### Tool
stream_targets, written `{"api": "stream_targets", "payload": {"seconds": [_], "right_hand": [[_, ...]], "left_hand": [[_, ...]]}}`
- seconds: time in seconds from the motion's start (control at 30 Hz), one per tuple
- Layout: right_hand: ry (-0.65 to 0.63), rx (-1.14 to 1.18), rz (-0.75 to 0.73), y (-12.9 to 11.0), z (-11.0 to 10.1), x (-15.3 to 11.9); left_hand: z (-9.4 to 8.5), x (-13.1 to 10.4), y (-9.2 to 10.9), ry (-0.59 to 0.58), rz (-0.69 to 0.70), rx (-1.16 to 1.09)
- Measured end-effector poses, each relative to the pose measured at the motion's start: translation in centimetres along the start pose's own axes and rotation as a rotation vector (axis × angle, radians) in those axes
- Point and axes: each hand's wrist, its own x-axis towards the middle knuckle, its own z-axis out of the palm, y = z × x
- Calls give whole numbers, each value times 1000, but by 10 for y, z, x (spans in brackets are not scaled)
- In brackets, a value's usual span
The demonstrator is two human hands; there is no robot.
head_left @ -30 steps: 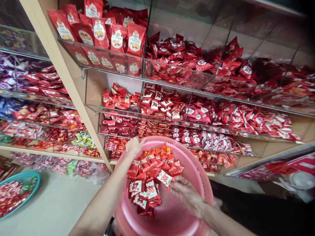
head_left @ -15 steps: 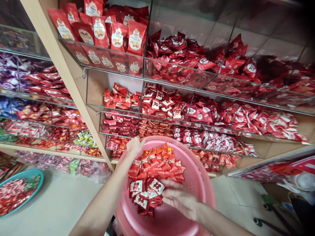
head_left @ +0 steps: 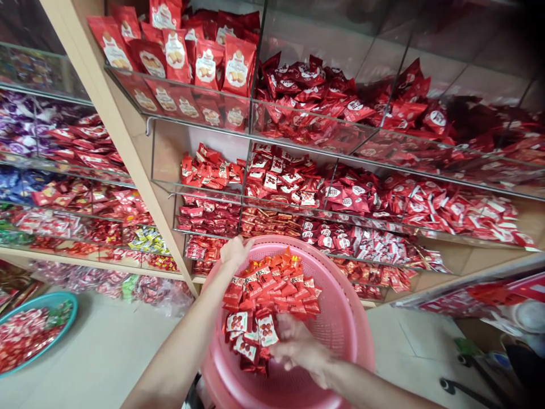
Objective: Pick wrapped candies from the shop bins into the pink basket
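Note:
My left hand (head_left: 235,250) is closed over the back left rim of a pink plastic basket (head_left: 349,318). Inside the basket, red packets with black characters (head_left: 270,284) lie in overlapping rows, and orange-wrapped sweets (head_left: 285,258) show behind them. Nearer to me is a small heap of dark red and white candy packets (head_left: 249,341). My right hand (head_left: 298,346) is low over the basket at the right side of this heap, fingers loosely bent and apart, somewhat blurred. Its fingertips are beside a white-faced packet (head_left: 267,330); whether they touch it is unclear.
Shelves with clear dividers (head_left: 251,122) hold red packets behind the basket. A wooden upright (head_left: 113,136) separates them from another shelf unit at left. A turquoise basin (head_left: 70,324) of sweets stands on the floor (head_left: 123,346). Dark chair-like legs with casters (head_left: 447,386) are at lower right.
My right hand has shifted slightly left and down, its fingers more bent. The white-faced packet beside it has turned more upright. My left hand stays on the rim.

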Motion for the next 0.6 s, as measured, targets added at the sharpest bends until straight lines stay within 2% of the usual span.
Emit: {"api": "stream_targets", "payload": {"seconds": [0.23, 0.33, 0.5, 0.6], "right_hand": [[-105, -263, -82, -7, 6, 0], [-134, -287, -94, -12, 14, -2], [-233, -301, -69, -6, 17, 0], [-235, -319, -45, -6, 17, -3]], "left_hand": [[-1, 0, -1, -2, 22, 3], [-2, -1, 0, -8, 19, 3], [-4, -2, 0, -9, 31, 3], [-4, -2, 0, -6, 32, 5]]}}
